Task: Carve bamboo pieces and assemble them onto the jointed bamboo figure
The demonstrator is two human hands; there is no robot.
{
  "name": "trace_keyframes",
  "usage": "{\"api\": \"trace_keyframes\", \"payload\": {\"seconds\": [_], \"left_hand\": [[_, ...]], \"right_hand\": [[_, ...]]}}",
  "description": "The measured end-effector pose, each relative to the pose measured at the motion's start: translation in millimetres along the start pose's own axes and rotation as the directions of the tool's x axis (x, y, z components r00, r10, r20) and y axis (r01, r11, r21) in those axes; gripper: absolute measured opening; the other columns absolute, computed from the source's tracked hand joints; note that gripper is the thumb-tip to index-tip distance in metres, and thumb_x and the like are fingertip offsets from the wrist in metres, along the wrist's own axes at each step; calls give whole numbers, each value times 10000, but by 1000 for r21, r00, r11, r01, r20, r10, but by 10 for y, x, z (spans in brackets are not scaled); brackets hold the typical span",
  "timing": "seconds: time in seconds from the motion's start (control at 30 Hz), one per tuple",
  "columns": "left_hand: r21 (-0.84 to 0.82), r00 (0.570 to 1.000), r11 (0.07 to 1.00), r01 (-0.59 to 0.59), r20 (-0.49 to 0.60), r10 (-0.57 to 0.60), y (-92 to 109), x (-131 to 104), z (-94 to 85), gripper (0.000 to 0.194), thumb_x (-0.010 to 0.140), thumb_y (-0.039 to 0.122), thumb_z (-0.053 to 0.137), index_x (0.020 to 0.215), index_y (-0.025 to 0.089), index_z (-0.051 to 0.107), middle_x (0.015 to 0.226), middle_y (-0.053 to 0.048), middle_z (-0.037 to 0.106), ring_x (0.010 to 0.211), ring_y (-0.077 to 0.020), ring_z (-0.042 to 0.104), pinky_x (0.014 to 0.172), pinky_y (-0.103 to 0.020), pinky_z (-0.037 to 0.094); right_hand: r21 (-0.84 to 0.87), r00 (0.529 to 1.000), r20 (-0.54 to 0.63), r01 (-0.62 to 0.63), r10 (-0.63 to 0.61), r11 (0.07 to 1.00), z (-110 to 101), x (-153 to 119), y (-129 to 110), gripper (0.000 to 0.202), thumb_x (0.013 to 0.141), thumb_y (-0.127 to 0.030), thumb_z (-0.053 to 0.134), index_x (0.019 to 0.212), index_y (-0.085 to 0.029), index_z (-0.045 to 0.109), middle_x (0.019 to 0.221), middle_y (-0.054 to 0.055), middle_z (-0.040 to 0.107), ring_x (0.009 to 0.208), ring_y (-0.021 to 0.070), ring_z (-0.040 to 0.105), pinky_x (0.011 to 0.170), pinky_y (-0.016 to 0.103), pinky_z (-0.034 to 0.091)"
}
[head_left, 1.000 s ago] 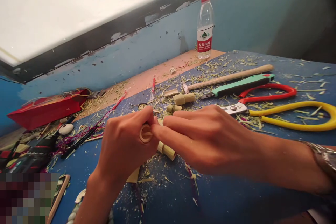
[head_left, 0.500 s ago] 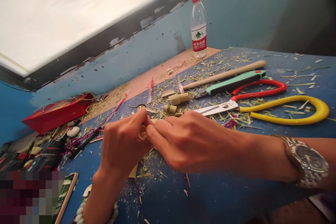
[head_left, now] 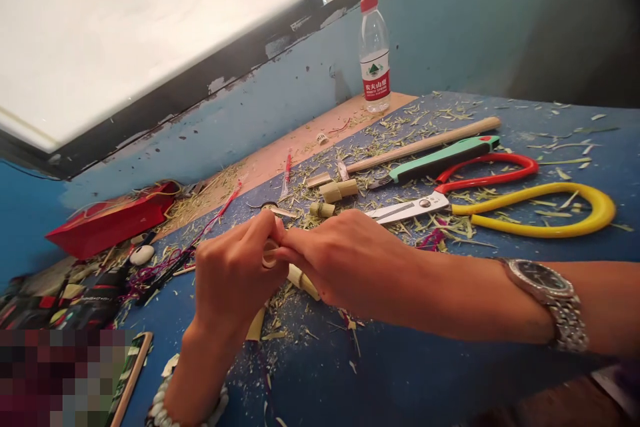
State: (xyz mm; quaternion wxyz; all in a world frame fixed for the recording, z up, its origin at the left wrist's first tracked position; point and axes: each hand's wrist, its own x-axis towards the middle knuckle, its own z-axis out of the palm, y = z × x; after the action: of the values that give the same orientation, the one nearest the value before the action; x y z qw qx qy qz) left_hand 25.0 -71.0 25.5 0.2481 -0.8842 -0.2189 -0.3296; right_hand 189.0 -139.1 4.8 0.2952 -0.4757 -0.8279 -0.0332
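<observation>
My left hand (head_left: 233, 273) is closed around a short hollow bamboo piece (head_left: 270, 255), its round open end showing between thumb and fingers. Pressed against that piece are the bunched fingertips of my right hand (head_left: 345, 263); whatever they pinch is hidden. Under the hands, a pale bamboo length (head_left: 303, 281) lies on the blue tabletop (head_left: 400, 373). Just beyond them are a notched bamboo piece (head_left: 323, 209) and a thicker stepped one (head_left: 339, 191).
Scissors (head_left: 425, 203) with red and yellow handles, a green-handled knife (head_left: 445, 159) and a wooden-handled tool (head_left: 425, 145) lie at right. A water bottle (head_left: 375, 60) stands behind. At left are a red box (head_left: 115, 220), a power drill (head_left: 103, 293) and a phone (head_left: 133, 377). Shavings litter the table.
My right hand has turned slightly and its wrist has shifted left, uncovering more of the bamboo length below. My left hand keeps hold of the hollow piece. The camera view has shifted slightly.
</observation>
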Motion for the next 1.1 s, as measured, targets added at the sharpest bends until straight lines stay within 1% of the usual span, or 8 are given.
{"api": "trace_keyframes", "payload": {"seconds": [0.17,0.3,0.43,0.53,0.77,0.9,0.97,1.1], "left_hand": [[-108,995,989,97,22,-95,-27,22,-5,233,780,111,600,663,207,424,548,76,436,471,-78,351,482,-230,293],[-289,982,945,150,156,-108,-93,40,2,211,765,141,640,852,214,463,815,25,601,636,-92,548,575,-215,438],[-406,971,897,175,220,-90,-181,12,-16,225,839,169,660,969,219,483,988,-23,619,780,-119,620,648,-243,501],[-471,970,856,213,208,-128,-214,-13,-48,246,845,167,684,935,229,464,948,-9,636,744,-113,606,635,-249,499],[-515,990,846,140,77,-117,-211,-35,-68,292,791,131,687,858,241,424,772,34,558,727,-128,527,644,-274,476],[-560,973,796,228,158,-168,-191,-45,-70,324,777,119,683,857,242,393,758,54,567,598,-81,485,533,-215,422],[-534,969,811,238,186,-162,-178,-45,-73,328,764,125,702,857,239,409,746,64,571,554,-64,454,491,-193,396],[-430,987,891,147,128,-101,-151,-28,-90,225,770,143,722,828,223,520,635,90,527,490,-52,399,456,-185,363]], "right_hand": [[-52,994,-84,59,-63,997,-42,3,56,137,1019,-145,528,903,-133,602,652,16,632,515,114,489,489,329,152],[-81,994,-106,17,-26,997,-95,14,128,235,1027,-189,526,800,-162,575,653,14,624,506,114,462,518,322,167],[-106,988,-157,-26,9,994,-147,23,193,198,1010,-208,542,826,-161,598,644,5,609,510,116,456,531,317,185],[-76,984,-168,44,-56,996,-189,16,193,150,1007,-171,528,879,-157,605,675,-4,605,530,109,453,538,314,213],[-59,974,-190,115,-124,992,-200,-40,111,208,990,-124,453,819,-169,561,710,7,550,533,119,369,520,315,188],[-75,957,-219,175,-187,982,-171,-65,122,200,927,-54,437,820,-172,558,709,9,540,540,124,385,507,319,180],[-102,955,-206,195,-213,975,-156,-66,122,198,892,-27,440,825,-169,561,706,12,545,543,123,400,507,318,189],[-172,950,-201,207,-240,963,-152,-51,95,170,882,-39,476,814,-164,570,665,13,539,527,123,391,497,311,186]]}}
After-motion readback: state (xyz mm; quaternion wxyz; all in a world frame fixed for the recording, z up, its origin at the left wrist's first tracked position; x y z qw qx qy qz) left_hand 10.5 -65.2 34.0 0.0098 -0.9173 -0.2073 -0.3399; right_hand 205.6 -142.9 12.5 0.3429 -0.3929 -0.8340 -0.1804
